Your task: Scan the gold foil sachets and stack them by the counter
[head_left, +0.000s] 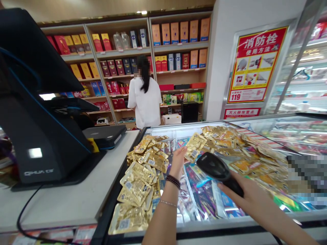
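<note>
Above the freezer rim (230, 226), right hand (245, 194) grips a barcode scanner (214, 167), left hand (178, 161) open.

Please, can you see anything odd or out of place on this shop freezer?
Yes: gold foil sachets lie in loose, messy heaps across the chest freezer, not boxed or in rows, unlike the neat boxes on the wooden shelves behind.

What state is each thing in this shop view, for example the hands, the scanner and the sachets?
Left hand: raised, touching a gold sachet.
Right hand: gripping a black handheld barcode scanner.
Other gold sachets: heaped loose over the chest freezer.
</note>
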`<state>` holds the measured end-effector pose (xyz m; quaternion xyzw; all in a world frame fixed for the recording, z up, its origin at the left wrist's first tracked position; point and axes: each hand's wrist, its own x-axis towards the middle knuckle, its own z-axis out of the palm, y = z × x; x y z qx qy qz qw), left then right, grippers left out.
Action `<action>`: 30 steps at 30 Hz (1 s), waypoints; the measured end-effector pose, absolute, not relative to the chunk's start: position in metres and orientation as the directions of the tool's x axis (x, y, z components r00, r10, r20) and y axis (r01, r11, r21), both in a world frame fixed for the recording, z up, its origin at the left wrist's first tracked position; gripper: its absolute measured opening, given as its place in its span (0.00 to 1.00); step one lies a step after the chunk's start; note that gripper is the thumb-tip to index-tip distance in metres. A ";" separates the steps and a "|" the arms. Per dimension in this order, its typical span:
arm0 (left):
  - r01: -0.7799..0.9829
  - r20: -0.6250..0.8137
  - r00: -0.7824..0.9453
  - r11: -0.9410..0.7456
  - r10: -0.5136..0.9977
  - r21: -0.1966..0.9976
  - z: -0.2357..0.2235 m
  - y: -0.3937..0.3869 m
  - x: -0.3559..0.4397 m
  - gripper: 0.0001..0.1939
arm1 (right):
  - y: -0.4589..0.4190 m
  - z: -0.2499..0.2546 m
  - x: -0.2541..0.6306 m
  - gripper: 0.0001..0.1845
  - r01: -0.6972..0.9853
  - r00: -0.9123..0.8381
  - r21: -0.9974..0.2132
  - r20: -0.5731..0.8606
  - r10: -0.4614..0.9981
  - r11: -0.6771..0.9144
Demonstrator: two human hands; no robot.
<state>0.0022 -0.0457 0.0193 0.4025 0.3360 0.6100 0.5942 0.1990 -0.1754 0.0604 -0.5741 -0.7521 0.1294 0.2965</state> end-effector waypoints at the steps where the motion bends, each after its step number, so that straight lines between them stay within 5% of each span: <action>1: -0.454 0.089 0.026 -0.068 0.996 0.889 0.019 -0.045 0.002 0.26 | -0.175 0.060 0.198 0.24 0.796 -0.163 -0.526 0.291 0.943 0.300; 15: -0.437 0.082 0.029 -0.061 0.996 0.897 0.018 -0.044 -0.001 0.24 | -0.175 0.061 0.195 0.22 0.796 -0.140 -0.535 0.293 0.946 0.284; 22: -0.442 0.088 0.033 -0.064 0.996 0.895 0.013 -0.042 -0.001 0.24 | -0.180 0.064 0.196 0.25 0.792 -0.123 -0.581 0.153 0.981 0.190; 30: -0.429 0.103 0.017 -0.086 0.995 0.899 0.018 -0.044 -0.003 0.26 | -0.180 0.055 0.201 0.21 0.777 -0.080 -0.581 0.287 0.954 0.240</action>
